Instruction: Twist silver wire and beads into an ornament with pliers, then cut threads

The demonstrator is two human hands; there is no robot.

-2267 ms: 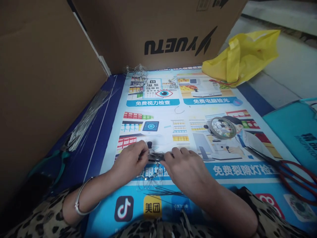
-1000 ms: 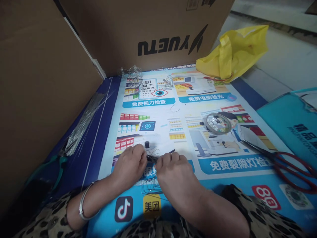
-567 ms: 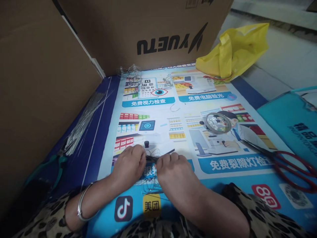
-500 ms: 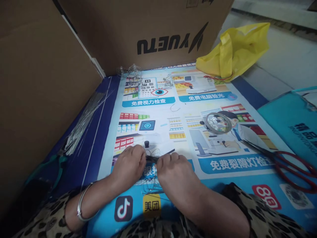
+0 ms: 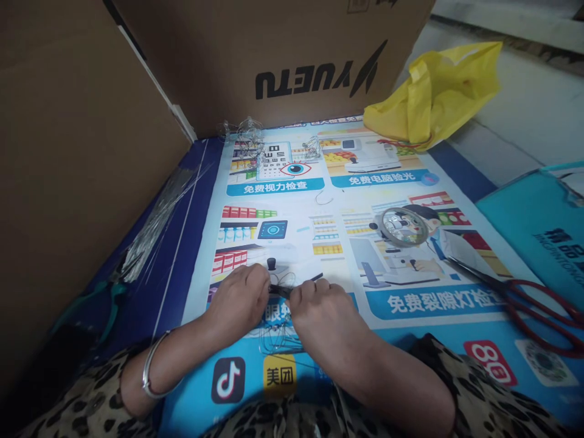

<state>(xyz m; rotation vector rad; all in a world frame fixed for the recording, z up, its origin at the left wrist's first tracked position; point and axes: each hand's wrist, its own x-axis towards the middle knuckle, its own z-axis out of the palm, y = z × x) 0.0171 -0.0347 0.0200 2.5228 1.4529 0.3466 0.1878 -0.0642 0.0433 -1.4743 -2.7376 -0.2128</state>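
Note:
My left hand is closed, fingertips pinched together on thin wire. Close beside it, my right hand is wrapped around a dark, narrow tool whose pointed part bridges the small gap between my hands. Its kind is mostly hidden by my fingers. Thin wire loops rise just behind that gap. Below my hands, a bundle of bent wire rests on the printed poster. How the wires join the held part cannot be made out.
Straight wires and teal-handled pliers lie left. A clear tape-like roll and red-handled scissors lie right. Wire shapes are near the cardboard box. A yellow bag and teal bag are further off.
Both hands keep nearly the same grip and place. The whole view has shifted very slightly.

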